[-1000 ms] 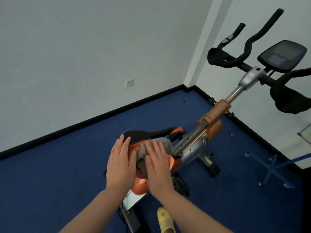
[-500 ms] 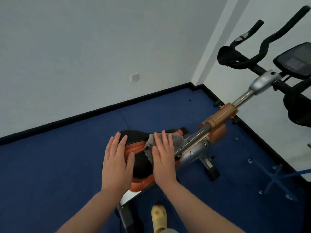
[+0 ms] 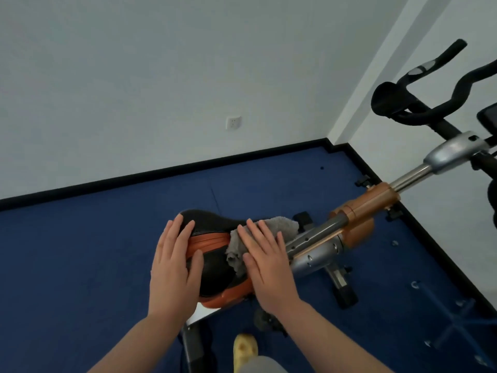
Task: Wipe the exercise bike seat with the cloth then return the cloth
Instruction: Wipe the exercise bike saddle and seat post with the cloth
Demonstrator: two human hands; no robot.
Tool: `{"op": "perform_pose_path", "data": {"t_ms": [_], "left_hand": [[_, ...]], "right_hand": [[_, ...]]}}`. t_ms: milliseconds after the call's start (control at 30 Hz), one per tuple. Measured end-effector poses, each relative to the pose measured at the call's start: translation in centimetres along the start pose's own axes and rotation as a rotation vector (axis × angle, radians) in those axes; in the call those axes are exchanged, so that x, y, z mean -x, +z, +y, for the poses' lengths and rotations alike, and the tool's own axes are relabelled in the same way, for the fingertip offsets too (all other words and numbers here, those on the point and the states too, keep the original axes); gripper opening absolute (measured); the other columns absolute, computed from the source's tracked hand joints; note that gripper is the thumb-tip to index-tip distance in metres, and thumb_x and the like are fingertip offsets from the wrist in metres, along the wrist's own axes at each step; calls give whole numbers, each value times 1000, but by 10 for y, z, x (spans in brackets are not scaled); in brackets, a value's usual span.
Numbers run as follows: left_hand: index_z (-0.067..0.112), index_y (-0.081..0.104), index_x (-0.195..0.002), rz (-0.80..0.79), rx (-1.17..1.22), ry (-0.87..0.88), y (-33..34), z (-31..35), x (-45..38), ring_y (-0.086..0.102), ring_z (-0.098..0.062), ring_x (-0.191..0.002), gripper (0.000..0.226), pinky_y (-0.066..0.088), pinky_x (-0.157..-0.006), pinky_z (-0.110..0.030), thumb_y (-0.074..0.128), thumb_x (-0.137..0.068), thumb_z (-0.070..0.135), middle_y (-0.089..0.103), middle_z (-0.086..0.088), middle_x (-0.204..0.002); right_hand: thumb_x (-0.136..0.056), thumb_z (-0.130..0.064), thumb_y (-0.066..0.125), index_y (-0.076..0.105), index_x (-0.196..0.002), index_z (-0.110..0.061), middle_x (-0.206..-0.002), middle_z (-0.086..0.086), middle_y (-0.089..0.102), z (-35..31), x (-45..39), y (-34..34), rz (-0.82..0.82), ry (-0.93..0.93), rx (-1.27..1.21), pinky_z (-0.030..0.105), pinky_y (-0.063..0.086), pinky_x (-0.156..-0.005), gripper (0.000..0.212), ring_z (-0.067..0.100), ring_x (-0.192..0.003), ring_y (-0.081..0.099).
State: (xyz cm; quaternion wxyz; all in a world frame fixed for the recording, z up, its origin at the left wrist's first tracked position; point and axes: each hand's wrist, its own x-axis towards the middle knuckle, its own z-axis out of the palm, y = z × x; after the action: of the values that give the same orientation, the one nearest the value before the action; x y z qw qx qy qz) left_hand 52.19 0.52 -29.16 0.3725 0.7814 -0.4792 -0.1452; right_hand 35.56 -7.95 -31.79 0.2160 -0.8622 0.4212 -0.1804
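The black and orange bike seat (image 3: 215, 275) sits low in the middle of the view. A grey cloth (image 3: 279, 226) lies over its right side, toward the seat's nose. My right hand (image 3: 266, 262) lies flat on the cloth with fingers spread, pressing it onto the seat. Flat on the seat's left side rests my left hand (image 3: 173, 267), fingers apart, with nothing in it. Much of the cloth is hidden under my right hand.
The bike's orange and silver frame (image 3: 357, 211) runs up to the right to the black handlebars (image 3: 419, 109) and a console at the right edge. Blue carpet (image 3: 80, 265) covers the floor. White walls meet in a corner behind. A yellow slipper (image 3: 243, 345) shows below.
My right hand has slid the cloth forward along the seat toward its nose, baring more of the black seat top. My left hand stays on the seat's left side. The view shifted left.
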Motion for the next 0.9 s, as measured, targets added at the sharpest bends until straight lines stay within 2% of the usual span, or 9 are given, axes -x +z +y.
{"op": "perform_pose_path", "data": {"t_ms": [200, 300, 400, 467, 533, 600, 733, 833, 900], "left_hand": [[22, 35, -141, 78, -20, -14, 13, 8, -1, 9, -5, -144, 54, 15, -114, -34, 54, -91, 16, 22, 11, -154], [22, 36, -141, 118, -32, -37, 15, 12, 0, 10, -5, -144, 52, 16, -111, -32, 49, -90, 24, 23, 12, -154], [22, 34, -142, 114, -67, -30, 16, 11, 0, 9, -4, -143, 56, 15, -113, -33, 43, -87, 32, 22, 11, -154], [22, 34, -142, 130, -75, -41, 17, 11, 1, 9, -4, -144, 58, 15, -114, -34, 40, -87, 36, 22, 11, -154], [22, 36, -141, 162, -71, -55, 19, 12, 1, 12, -6, -143, 58, 16, -114, -35, 39, -85, 38, 25, 11, -154], [22, 37, -141, 187, -66, -71, 20, 12, 2, 14, -6, -143, 59, 16, -114, -34, 39, -85, 39, 27, 10, -153], [24, 32, -143, 186, -73, -116, 21, 12, 4, 12, -5, -143, 62, 16, -115, -35, 38, -84, 44, 22, 14, -153], [30, 25, -145, 179, -51, -171, 22, 12, 9, 14, -4, -142, 64, 20, -115, -36, 34, -85, 51, 15, 21, -154], [33, 23, -145, 183, -23, -203, 24, 14, 15, 17, -4, -141, 63, 24, -115, -42, 32, -86, 52, 14, 22, -154]], "right_hand": [[-100, -28, 33, 33, -146, -36, -155, -15, 29, 35, -17, -14, 40, -89, -34, 39, 9, -121, 47, 3, -146, 16], [-99, -28, 37, 39, -143, -32, -151, -11, 39, 45, -25, -18, 70, -107, -132, 41, 19, -119, 44, 7, -142, 28], [-99, -34, 38, 40, -141, -31, -138, -12, 51, 54, -45, -28, 56, 37, -254, 39, 39, -108, 41, 5, -128, 46], [-99, -37, 37, 42, -137, -28, -131, -9, 57, 49, -51, -29, 69, 130, -187, 35, 46, -98, 40, 11, -119, 54], [-98, -39, 32, 45, -135, -23, -134, -4, 56, 33, -50, -23, 104, 146, -33, 37, 43, -103, 42, 16, -122, 53], [-98, -39, 25, 44, -138, -21, -146, -1, 47, 16, -46, -16, 86, 34, 99, 40, 30, -115, 47, 16, -134, 43], [-99, -45, 17, 30, -148, -29, -156, -7, 31, 27, -51, -24, -130, -181, 173, 33, 12, -121, 53, 9, -143, 27], [-99, -42, 24, 43, -141, -26, -140, -4, 53, 31, -52, -24, -27, -114, 229, 37, 25, -116, 49, 12, -131, 45], [-98, -40, 29, 51, -134, -24, -127, -3, 62, 9, -57, -11, 27, -56, 234, 39, 37, -108, 46, 16, -118, 56]]}}
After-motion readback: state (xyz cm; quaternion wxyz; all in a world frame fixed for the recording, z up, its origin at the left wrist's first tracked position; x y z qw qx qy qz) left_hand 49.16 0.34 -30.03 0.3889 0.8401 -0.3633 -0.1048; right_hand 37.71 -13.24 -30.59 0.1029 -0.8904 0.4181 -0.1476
